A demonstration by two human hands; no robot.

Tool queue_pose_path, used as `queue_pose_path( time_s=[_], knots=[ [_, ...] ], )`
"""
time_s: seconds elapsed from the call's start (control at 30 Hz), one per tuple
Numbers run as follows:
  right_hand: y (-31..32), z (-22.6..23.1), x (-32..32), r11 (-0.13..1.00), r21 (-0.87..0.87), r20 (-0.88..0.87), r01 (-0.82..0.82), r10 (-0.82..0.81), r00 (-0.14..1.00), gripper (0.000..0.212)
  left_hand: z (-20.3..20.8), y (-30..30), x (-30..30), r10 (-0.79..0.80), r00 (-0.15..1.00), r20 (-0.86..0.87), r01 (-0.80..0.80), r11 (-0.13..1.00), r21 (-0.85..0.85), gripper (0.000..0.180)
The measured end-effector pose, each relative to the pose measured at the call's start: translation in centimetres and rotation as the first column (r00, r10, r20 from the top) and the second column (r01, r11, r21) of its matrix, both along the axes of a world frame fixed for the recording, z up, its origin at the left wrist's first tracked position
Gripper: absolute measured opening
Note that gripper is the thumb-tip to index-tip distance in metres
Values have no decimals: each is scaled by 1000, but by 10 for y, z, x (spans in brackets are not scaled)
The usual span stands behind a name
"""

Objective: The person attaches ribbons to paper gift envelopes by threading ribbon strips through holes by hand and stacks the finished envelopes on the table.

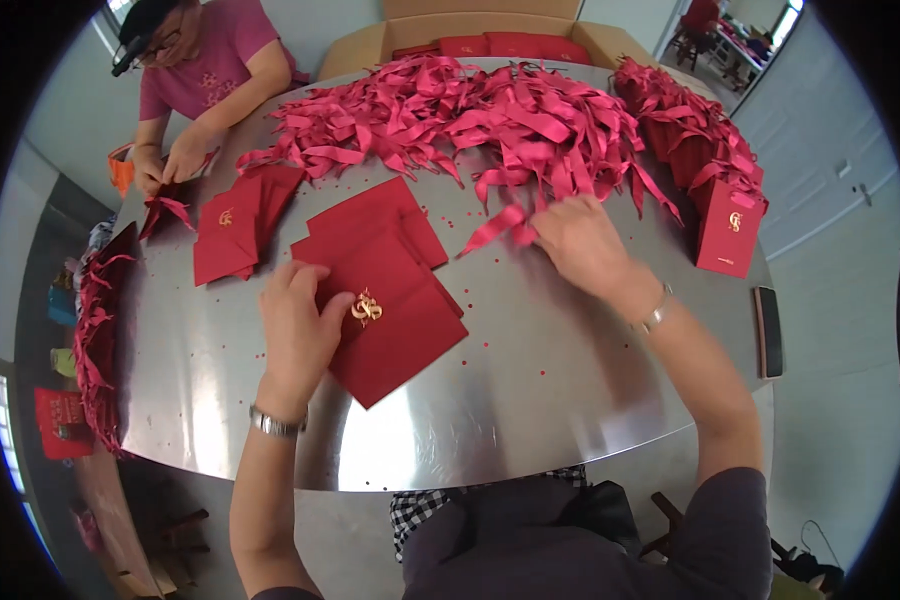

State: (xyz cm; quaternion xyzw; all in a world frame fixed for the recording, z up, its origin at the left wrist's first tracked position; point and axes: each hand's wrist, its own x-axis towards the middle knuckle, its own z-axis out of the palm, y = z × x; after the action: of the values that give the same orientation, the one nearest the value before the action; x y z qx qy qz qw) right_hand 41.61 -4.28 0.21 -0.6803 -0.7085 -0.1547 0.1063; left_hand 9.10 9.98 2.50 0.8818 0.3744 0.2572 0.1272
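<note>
My left hand (305, 325) grips the left side of a flat red paper bag (400, 335) with a gold emblem, its thumb lying over the front. Beneath and beyond this bag, more flat red bags (410, 212) are stacked askew. My right hand (582, 245) is at the near edge of a large heap of pinkish-red ribbons (550, 115). Its fingers are closed on a ribbon (495, 230), whose loose end trails to the left and is slightly blurred. Both hands are above a shiny metal table (510, 400).
Across the left corner, a co-worker (210, 70) handles a ribboned red piece beside another bag pile (235, 230). Ribboned bags line the left edge (100, 340) and far right (730, 225). A phone (768, 332) lies at the right edge; a cardboard box (480, 25) stands behind.
</note>
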Motion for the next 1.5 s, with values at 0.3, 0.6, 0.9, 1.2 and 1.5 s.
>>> queue_pose_path(
  time_s=[0.3, 0.6, 0.9, 1.2, 1.5],
  knots=[
    [-145, 37, -34, 990, -61, 33, 124, -122, 992, 37, -6, -93, -6, -178, 984, -32, 177, 984, -12, 36],
    [-81, 22, -81, 976, -64, -383, 206, -215, 898, 21, 4, -99, 15, -201, 970, -140, 207, 978, 30, 33],
    [-77, 30, -123, 988, -136, -838, 66, -151, 524, 6, 9, -91, 12, -241, 969, -62, 238, 970, -53, 29],
    [-64, -6, -160, 1000, -2, -879, 13, -8, 477, 13, 17, -74, 23, -211, 977, -7, 163, 776, -610, 23],
    [-53, 4, -163, 1000, 16, -854, 19, 4, 520, 9, 12, -67, 17, -194, 966, 169, 247, 513, -822, 16]
  ],
)
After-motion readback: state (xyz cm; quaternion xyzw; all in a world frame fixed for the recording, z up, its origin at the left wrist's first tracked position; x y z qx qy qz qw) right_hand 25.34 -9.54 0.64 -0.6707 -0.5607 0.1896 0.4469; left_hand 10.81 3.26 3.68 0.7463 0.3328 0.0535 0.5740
